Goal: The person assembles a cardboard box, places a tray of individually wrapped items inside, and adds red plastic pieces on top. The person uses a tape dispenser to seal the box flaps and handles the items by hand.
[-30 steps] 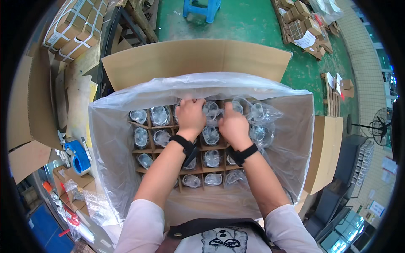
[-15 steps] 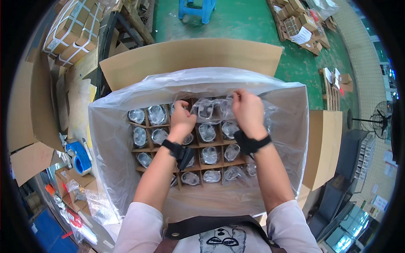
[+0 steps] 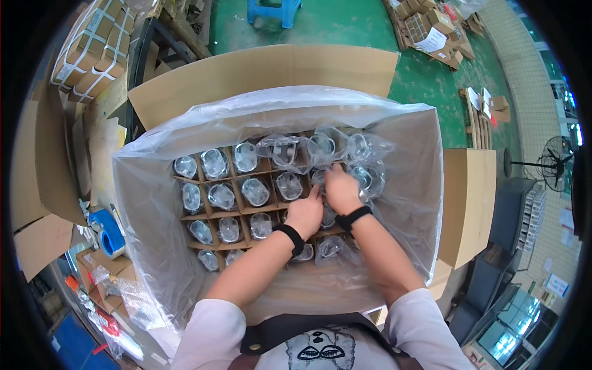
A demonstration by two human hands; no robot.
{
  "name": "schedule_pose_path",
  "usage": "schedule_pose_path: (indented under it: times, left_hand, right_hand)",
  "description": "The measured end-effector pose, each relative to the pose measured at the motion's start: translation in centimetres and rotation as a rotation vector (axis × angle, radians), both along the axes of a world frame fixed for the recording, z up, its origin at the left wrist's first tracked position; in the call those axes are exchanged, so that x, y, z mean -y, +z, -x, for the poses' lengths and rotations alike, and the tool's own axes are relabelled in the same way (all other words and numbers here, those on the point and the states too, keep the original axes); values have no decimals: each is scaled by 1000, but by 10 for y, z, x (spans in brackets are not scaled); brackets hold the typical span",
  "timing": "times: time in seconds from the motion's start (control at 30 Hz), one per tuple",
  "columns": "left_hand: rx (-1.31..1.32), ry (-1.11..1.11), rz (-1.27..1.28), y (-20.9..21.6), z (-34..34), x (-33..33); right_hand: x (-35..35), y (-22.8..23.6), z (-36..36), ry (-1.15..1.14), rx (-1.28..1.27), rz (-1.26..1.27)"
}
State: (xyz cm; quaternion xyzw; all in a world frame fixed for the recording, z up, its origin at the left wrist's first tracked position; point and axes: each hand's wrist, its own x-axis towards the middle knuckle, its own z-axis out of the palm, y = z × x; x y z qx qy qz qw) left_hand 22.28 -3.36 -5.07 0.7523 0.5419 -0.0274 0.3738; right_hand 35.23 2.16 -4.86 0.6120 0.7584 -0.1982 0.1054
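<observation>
Rows of metal parts that look like pistons, each in a clear plastic bag, sit in the cells of a cardboard divider (image 3: 239,213). My right hand (image 3: 341,190) is closed, its fingertips pinching the plastic bag (image 3: 318,177) of a piston in the second row from the back. Just left of it and lower, my left hand (image 3: 305,216) is closed too, fingertips at the same bag. Both hands partly hide that cell and the ones below. Bagged pistons (image 3: 320,145) at the back right stand with loose plastic above the divider.
A clear plastic liner (image 3: 148,216) covers the walls of the big carton, whose far flap (image 3: 265,77) stands outward. To the left, blue tape (image 3: 108,233) and strapped boxes (image 3: 95,49) lie on a bench. A blue stool (image 3: 274,11) stands on the green floor.
Both hands have moved nearer to me and closer together, from the back row to the second row. The left hand has shifted right. The bagged pistons at the back right are now uncovered.
</observation>
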Motion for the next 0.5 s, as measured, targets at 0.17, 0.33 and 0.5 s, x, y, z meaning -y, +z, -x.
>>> schedule_pose_path:
  times: [0.17, 0.33, 0.5]
  left_hand:
    - [263, 238, -55, 7, 5, -10]
    - [317, 196, -70, 20, -4, -25]
    - [573, 364, -95, 6, 13, -10]
  right_hand:
    - [18, 42, -18, -170, -215, -73]
    - [31, 56, -33, -162, -440, 89]
    - [8, 79, -33, -231, -331, 200]
